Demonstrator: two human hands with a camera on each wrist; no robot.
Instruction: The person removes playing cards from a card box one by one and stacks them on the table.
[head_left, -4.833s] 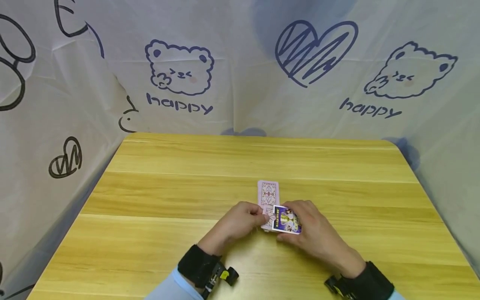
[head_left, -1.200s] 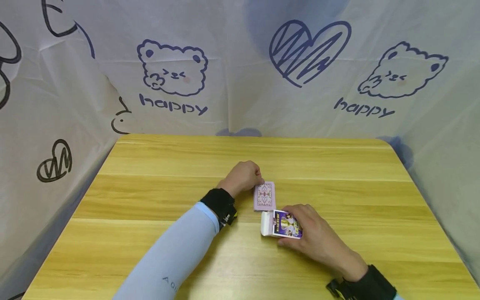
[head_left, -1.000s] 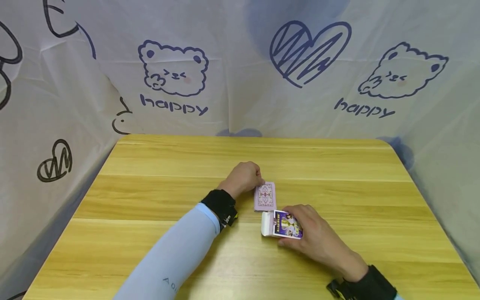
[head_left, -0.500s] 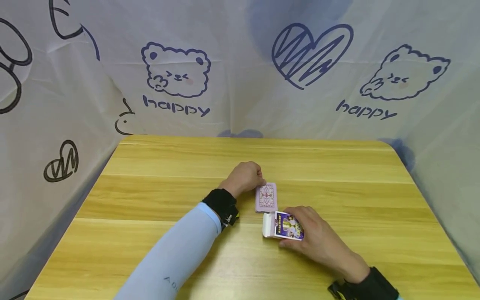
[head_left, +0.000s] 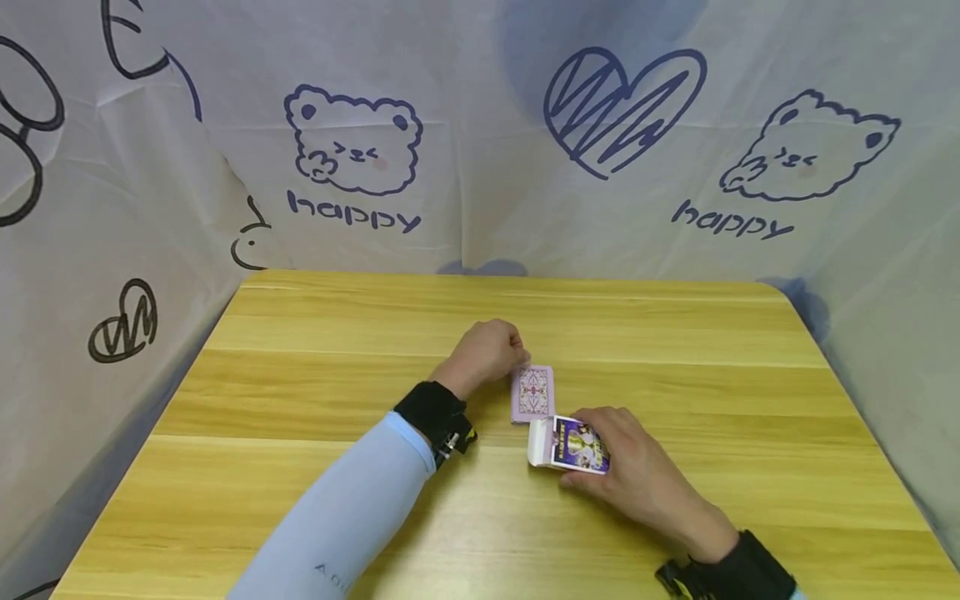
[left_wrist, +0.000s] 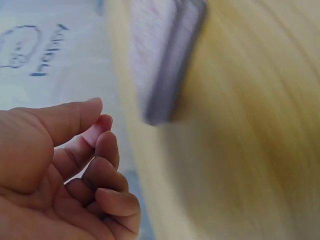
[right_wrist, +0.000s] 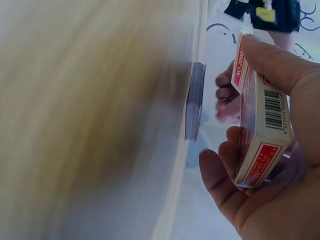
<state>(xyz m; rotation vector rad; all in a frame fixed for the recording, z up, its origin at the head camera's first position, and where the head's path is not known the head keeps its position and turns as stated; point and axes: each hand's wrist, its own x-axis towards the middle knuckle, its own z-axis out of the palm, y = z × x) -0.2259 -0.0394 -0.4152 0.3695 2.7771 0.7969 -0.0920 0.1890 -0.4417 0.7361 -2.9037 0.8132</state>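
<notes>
A deck of playing cards (head_left: 533,393) lies on the table, patterned pink back up; its layered edge shows in the left wrist view. My left hand (head_left: 486,350) is at the deck's far left corner. In the left wrist view its fingers (left_wrist: 107,150) are loosely curled, with nothing between them and thumb, and the deck (left_wrist: 165,55) stands apart from them. My right hand (head_left: 641,462) grips a purple card box (head_left: 581,446) between thumb and fingers, just in front of the deck. The box's white flap end points left. A barcode and red label show on the box (right_wrist: 265,125) in the right wrist view.
The wooden table (head_left: 337,383) has rounded far corners. White cloth (head_left: 480,167) with drawn bears and hearts hangs behind it and at both sides. Black straps with small cameras sit on both wrists.
Several seconds ago my left hand pinched cards at the box's left end; now it is at the deck's far corner. Lately it has drawn slightly off the deck, and the box has shifted slightly away from me.
</notes>
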